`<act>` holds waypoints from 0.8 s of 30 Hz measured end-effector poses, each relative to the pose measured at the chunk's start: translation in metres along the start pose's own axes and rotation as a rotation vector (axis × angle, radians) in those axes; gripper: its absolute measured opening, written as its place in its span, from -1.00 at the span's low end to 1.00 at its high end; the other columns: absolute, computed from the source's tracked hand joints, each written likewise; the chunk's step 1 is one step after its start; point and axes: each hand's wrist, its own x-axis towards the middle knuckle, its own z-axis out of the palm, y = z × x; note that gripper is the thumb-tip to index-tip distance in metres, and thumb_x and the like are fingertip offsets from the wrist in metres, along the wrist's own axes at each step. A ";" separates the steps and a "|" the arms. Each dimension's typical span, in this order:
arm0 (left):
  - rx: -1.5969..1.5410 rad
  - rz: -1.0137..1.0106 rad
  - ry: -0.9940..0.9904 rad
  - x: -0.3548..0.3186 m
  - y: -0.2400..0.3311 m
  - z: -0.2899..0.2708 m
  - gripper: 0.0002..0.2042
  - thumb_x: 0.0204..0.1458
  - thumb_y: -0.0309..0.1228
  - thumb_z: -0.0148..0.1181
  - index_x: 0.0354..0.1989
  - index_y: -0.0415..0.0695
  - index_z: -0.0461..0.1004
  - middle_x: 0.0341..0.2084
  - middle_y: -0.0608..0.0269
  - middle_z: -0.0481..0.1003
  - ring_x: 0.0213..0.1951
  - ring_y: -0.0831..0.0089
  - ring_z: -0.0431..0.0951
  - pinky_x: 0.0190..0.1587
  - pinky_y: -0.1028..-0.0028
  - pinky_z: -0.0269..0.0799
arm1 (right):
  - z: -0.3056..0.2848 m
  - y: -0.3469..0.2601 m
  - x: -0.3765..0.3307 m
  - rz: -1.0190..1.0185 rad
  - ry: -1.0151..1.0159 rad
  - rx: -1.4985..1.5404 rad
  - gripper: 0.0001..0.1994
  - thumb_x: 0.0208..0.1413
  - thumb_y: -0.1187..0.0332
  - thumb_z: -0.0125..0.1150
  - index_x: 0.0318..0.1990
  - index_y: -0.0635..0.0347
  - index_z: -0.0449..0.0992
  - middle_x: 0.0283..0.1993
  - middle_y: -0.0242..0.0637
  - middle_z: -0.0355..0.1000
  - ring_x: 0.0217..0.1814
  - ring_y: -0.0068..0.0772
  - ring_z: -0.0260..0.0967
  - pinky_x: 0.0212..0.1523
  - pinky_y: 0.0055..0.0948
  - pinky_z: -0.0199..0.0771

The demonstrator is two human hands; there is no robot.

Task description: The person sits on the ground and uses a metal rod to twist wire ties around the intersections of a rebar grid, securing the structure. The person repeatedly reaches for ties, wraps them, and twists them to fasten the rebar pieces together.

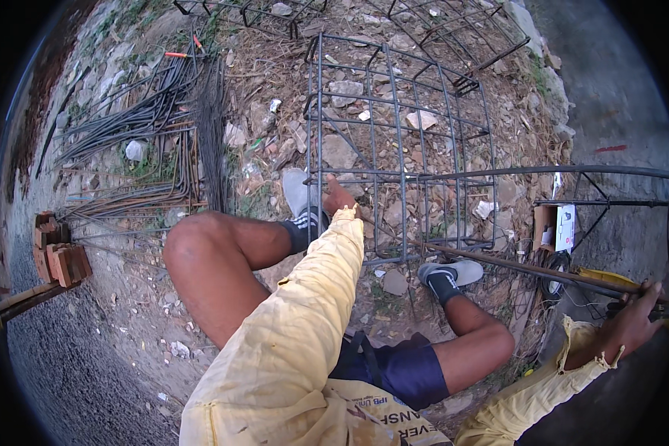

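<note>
A rebar cage [400,134] of dark steel bars tied in a grid lies on the rubble in front of me. At its near left corner, my left hand [338,196] is closed on a bar, its fingers partly hidden by the hand itself. Far to the right, my right hand [626,324] reaches out with its fingers apart, next to the end of a long rusty bar [528,269]. Something dark lies beside those fingers, too dim to make out. A yellow object [608,276] sits just beyond them.
Bent steel rods [137,137] and a bundle of thin wire [214,137] lie to the left. Bricks [63,260] are stacked at the far left. An open small box [556,227] stands at the right, near another bar frame [609,201]. More cages [468,33] lie farther off.
</note>
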 end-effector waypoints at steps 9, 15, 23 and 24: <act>0.046 0.087 -0.036 0.027 -0.001 0.006 -0.38 0.09 0.05 0.04 -0.11 -0.45 0.47 -0.20 -0.31 0.51 -0.09 -0.12 0.51 -0.05 0.18 0.38 | -0.002 0.003 0.002 -0.007 -0.039 0.037 -0.66 0.21 0.23 0.12 -0.03 0.34 0.40 -0.23 -0.30 0.47 -0.38 -0.60 0.31 -0.42 -0.59 0.27; 0.256 -0.033 -0.110 0.001 0.030 -0.002 -0.39 0.09 -0.05 0.06 0.12 -0.38 0.34 0.06 -0.35 0.36 0.05 -0.18 0.42 0.12 0.11 0.32 | -0.006 0.000 -0.007 -0.014 -0.072 0.051 -0.79 0.21 0.30 0.11 -0.16 0.27 0.39 -0.34 -0.35 0.43 -0.45 -0.65 0.26 -0.47 -0.62 0.25; 1.006 0.694 -0.375 0.092 -0.021 0.025 -0.66 0.05 -0.17 0.04 -0.26 -0.22 0.53 -0.33 -0.07 0.56 -0.22 -0.01 0.58 -0.13 0.14 0.44 | -0.002 -0.009 -0.006 -0.060 -0.123 0.187 -0.81 0.19 0.34 0.14 -0.19 0.30 0.44 -0.44 -0.32 0.43 -0.58 -0.65 0.19 -0.55 -0.63 0.20; 1.209 0.921 -0.414 0.103 -0.027 0.029 -0.69 0.03 -0.18 0.04 -0.33 -0.19 0.57 -0.41 0.00 0.60 -0.29 0.02 0.61 -0.18 0.14 0.46 | -0.007 -0.009 -0.002 -0.073 -0.176 0.224 -0.84 0.19 0.37 0.13 -0.22 0.30 0.43 -0.44 -0.30 0.44 -0.59 -0.64 0.17 -0.55 -0.62 0.20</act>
